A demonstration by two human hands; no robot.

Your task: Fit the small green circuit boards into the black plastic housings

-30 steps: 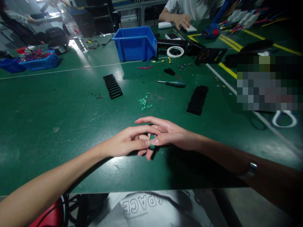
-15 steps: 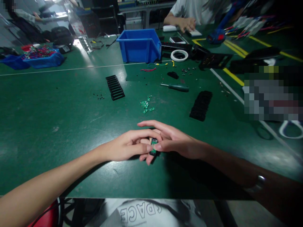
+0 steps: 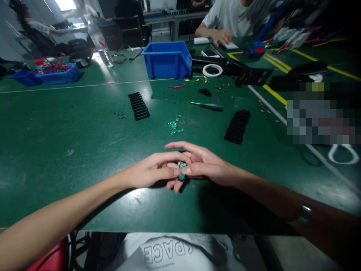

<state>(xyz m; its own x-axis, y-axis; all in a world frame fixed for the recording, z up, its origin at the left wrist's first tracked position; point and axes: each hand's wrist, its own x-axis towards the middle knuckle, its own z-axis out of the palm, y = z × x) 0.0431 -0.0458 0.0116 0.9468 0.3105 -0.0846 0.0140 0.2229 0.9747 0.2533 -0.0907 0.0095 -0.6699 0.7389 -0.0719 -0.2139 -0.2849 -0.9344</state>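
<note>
Both thumbs press on a small green circuit board in a black frame [image 3: 182, 176], low over the near part of the table. My left hand [image 3: 153, 169] is closed on its left side, with fingers curled around it. From the right, my right hand [image 3: 211, 165] grips the same piece, its index finger stretched out above. Fingers hide part of the piece. Beyond the hands lies a loose pile of small green circuit boards [image 3: 172, 125]. A black slotted strip [image 3: 138, 106] rests to the left of the pile, and a black ribbed part [image 3: 237, 127] to the right.
A green-handled screwdriver [image 3: 208, 106] lies past the boards. Farther back stand a blue bin [image 3: 166, 60], a white ring [image 3: 212, 70] and a plastic bottle [image 3: 100, 45]. Blue trays of wires [image 3: 58, 73] sit at far left. Across the table, a person's hand [image 3: 221, 37] rests near a white object.
The camera view has shifted slightly. Both hands keep their hold on the small framed board, which appears a little more upright; the things on the table lie as before.
</note>
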